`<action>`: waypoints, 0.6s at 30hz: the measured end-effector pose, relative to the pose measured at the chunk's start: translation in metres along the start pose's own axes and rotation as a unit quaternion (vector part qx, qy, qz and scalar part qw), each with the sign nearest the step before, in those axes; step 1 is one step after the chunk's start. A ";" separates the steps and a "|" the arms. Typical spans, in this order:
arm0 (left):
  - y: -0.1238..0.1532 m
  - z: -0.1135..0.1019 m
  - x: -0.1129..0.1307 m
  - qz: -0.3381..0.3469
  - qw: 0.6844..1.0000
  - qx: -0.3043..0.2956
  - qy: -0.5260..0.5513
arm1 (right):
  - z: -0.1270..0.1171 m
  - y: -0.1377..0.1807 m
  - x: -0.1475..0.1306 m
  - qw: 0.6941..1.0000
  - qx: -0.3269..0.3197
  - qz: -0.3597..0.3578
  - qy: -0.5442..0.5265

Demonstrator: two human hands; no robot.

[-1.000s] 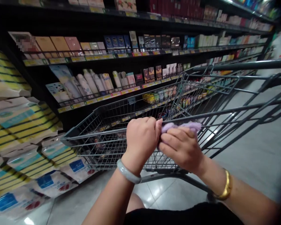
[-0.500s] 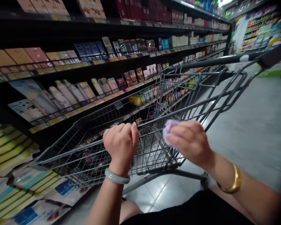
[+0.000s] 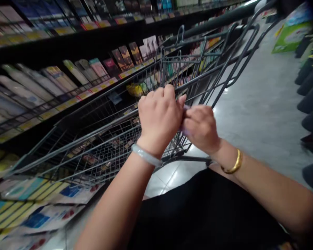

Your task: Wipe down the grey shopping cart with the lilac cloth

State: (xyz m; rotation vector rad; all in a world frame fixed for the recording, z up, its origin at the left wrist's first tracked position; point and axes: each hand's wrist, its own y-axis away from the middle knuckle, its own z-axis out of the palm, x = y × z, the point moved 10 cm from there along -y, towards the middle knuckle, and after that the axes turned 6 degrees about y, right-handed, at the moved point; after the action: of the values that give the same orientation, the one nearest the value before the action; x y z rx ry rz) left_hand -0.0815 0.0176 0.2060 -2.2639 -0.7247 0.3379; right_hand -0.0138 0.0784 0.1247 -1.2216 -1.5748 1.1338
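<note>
My left hand (image 3: 160,116), with a pale bangle at its wrist, is closed in front of the shopping cart's top side rail (image 3: 114,123). Its fingers curl away from view, so whatever they hold is hidden. Close beside it, my right hand (image 3: 202,128) is closed around a crumpled light purple cloth (image 3: 184,131), mostly covered by the fingers. A gold bracelet circles that wrist. The left thumb reaches right up to the cloth. The grey wire shopping cart (image 3: 54,139) stands across my front, its handle at the upper right.
Dark shelves (image 3: 28,47) with bottles (image 3: 28,83) and small boxes (image 3: 125,55) run along the left. Striped packages (image 3: 39,218) lie low at the left. Grey floor (image 3: 263,114) stretches to the right, past a green pack (image 3: 289,38) and a row of dark rounded shapes (image 3: 311,104).
My left hand has moved right along the cart's side, and the two hands now meet at the purple cloth. The view has tilted down and shifted, with more floor showing at right.
</note>
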 end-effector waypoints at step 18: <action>0.016 -0.001 -0.019 -0.056 0.998 0.041 -0.009 | 0.038 0.049 -0.043 0.991 -0.078 -0.111 -0.010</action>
State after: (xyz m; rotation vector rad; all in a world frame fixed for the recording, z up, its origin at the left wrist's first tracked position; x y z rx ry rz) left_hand -0.0904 -0.0033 0.1958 -2.1356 -0.8273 0.3289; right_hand -0.0304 0.0359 0.0646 -1.1036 -1.7925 0.8964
